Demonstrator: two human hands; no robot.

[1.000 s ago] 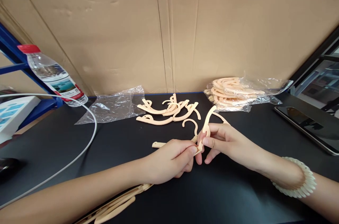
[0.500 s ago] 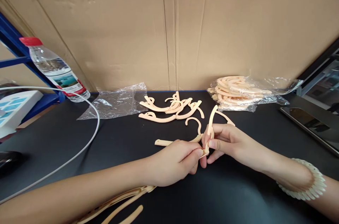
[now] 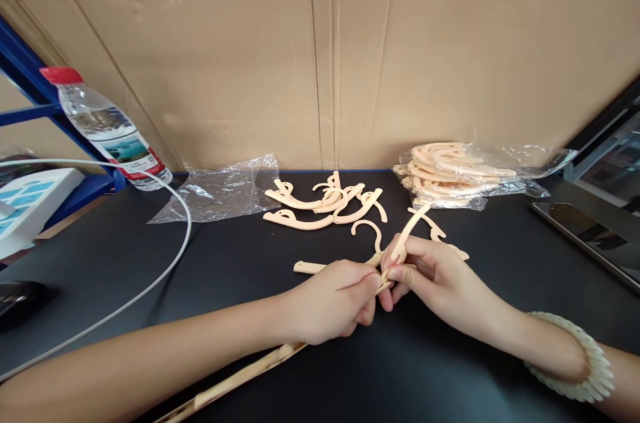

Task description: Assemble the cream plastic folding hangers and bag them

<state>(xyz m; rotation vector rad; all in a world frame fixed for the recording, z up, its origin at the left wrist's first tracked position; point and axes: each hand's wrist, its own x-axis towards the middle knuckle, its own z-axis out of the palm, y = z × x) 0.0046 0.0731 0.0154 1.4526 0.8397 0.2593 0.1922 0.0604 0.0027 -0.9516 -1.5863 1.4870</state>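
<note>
Both of my hands meet near the middle of the table around a beige plastic folding clothes hanger (image 3: pixel 411 228). My left hand (image 3: pixel 336 299) is closed on one end of it, thumb on top. The fingers of my right hand (image 3: pixel 431 271) pinch it at the joint, and a curved part sticks up above them. Their grip hides most of the joint. A long beige hanger arm (image 3: pixel 240 379) runs below my left forearm, its upper end hidden by the hand. Just behind my hands lies another hanger piece with a curved hook (image 3: pixel 369 228), partly covered.
Several loose hanger pieces (image 3: pixel 320 209) lie farther back. A bagged stack of hangers (image 3: pixel 445 173) stands at back right, a phone (image 3: pixel 590 239) at right. Left are a clear plastic bag (image 3: pixel 220 193), a water bottle (image 3: pixel 113 129), a white cable (image 3: pixel 187 236) and a black mouse (image 3: pixel 20 296).
The upright hanger part in my right hand has tilted to the right. Below my left forearm, the beige arms have turned and now show as one narrow strip.
</note>
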